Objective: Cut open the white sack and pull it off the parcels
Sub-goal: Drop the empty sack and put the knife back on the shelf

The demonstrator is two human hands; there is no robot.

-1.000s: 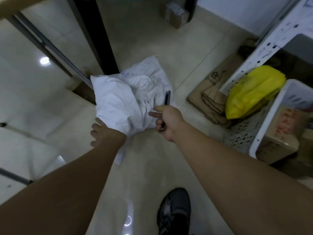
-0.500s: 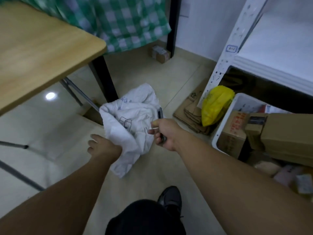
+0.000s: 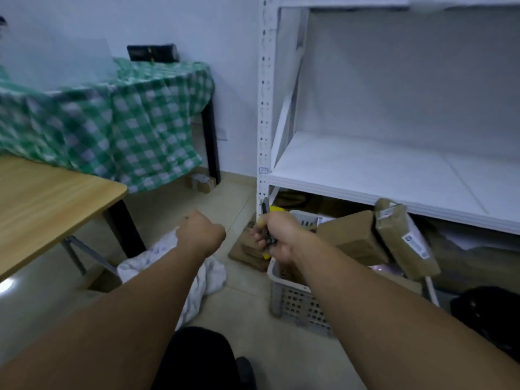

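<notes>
The white sack (image 3: 209, 273) lies crumpled on the floor (image 3: 247, 308), at the foot of the wooden table (image 3: 50, 201); one sack, empty-looking and slack. Two bare arms reach out over it; the left hand (image 3: 201, 235) is above the sack with its grip curled closed, and whether it pinches the cloth cannot be told; the right hand (image 3: 277, 239), right of the sack, has its grip pressed around one dark cutter (image 3: 265, 209), blade end pointing up. Right of the sack stands one pale plastic basket (image 3: 295, 302); two brown parcels (image 3: 380, 235) rest above it, under the white shelf (image 3: 394, 175).
</notes>
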